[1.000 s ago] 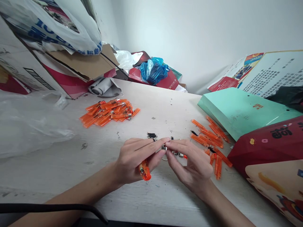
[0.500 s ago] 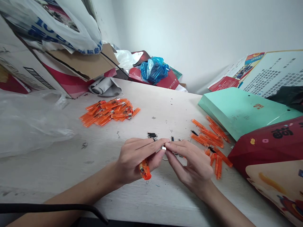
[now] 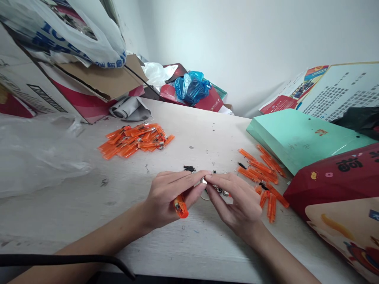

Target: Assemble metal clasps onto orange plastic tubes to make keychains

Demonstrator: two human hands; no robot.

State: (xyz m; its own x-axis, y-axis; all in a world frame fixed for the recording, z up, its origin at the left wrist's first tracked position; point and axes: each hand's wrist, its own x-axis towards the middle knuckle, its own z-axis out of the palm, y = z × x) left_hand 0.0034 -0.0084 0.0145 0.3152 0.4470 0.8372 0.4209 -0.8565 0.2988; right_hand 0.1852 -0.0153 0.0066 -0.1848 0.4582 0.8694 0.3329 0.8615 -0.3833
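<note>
My left hand point(image 3: 170, 193) is closed around an orange see-through lighter point(image 3: 180, 207), whose end sticks out below the palm. Between the left thumb and forefinger sits a small shiny metal lighter cap point(image 3: 204, 180). My right hand point(image 3: 239, 197) pinches the same cap from the other side, fingertips meeting the left ones. Most of the cap is hidden by fingers. Just behind the hands lie small black lighter parts point(image 3: 189, 168) and a few metal bits point(image 3: 225, 193), partly covered by the right hand.
A heap of orange lighters point(image 3: 133, 140) lies at the left, and looser orange lighters point(image 3: 260, 169) at the right. Clear plastic sheeting point(image 3: 38, 154) covers the left side. A mint-green bag point(image 3: 308, 138) and a dark red bag point(image 3: 340, 177) border the right.
Both hands have shifted very slightly up, still pinching the metal cap together. More small metal bits show beside the right fingers.
</note>
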